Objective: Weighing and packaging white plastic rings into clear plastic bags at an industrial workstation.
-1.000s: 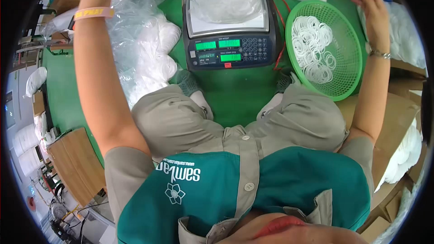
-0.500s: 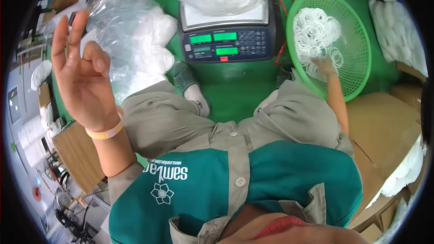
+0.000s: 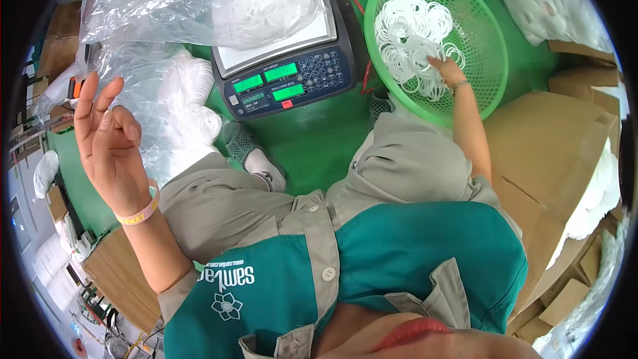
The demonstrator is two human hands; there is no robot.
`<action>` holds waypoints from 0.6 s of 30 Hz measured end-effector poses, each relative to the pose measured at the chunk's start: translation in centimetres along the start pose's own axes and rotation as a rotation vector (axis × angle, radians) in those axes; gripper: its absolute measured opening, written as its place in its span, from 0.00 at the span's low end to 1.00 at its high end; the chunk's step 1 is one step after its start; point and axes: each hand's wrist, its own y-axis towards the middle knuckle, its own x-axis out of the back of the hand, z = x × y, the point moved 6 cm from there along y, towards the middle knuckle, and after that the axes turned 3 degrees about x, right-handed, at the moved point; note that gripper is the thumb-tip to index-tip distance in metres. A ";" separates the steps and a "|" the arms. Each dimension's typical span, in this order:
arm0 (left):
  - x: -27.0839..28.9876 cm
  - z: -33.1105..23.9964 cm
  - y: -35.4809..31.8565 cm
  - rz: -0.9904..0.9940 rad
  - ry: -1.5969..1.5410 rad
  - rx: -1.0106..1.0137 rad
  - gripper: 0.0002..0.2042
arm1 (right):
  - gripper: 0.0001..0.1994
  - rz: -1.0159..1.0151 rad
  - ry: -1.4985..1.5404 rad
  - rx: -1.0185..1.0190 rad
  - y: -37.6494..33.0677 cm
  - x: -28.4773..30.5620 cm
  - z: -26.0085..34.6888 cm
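Head view: the person's right hand [image 3: 448,71] reaches over the green basket's near edge [image 3: 484,40], its fingertips among the white rings [image 3: 405,33] piled toward the basket's left edge; whether they grip any cannot be told. The left hand [image 3: 114,156] is raised, two fingers stretched, others curled. A clear bag [image 3: 266,10] of rings sits on the scale [image 3: 292,65], spreading past its left edge

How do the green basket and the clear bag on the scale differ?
Material: the green basket is perforated and coloured; the clear bag is see-through film.
Shape: the basket is rounded and holds its form; the bag is limp and crumpled.
Place: the basket is to the right of the scale; the bag lies on its plate.
Shared: both contain white rings.
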 end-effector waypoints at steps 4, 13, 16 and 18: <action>-0.4 -0.1 0.3 0.015 -0.048 -0.008 0.20 | 0.19 -0.104 0.150 0.111 0.7 4.0 -2.7; -0.2 -0.6 -1.2 0.041 -0.118 0.010 0.18 | 0.12 -0.090 0.863 0.548 -8.9 13.3 15.0; -0.4 -1.1 -1.7 0.041 -0.103 0.022 0.18 | 0.16 0.015 0.731 0.795 -14.6 14.3 27.2; -0.7 -1.5 -1.6 0.059 -0.110 0.011 0.18 | 0.14 0.089 0.778 0.988 -15.2 16.1 33.0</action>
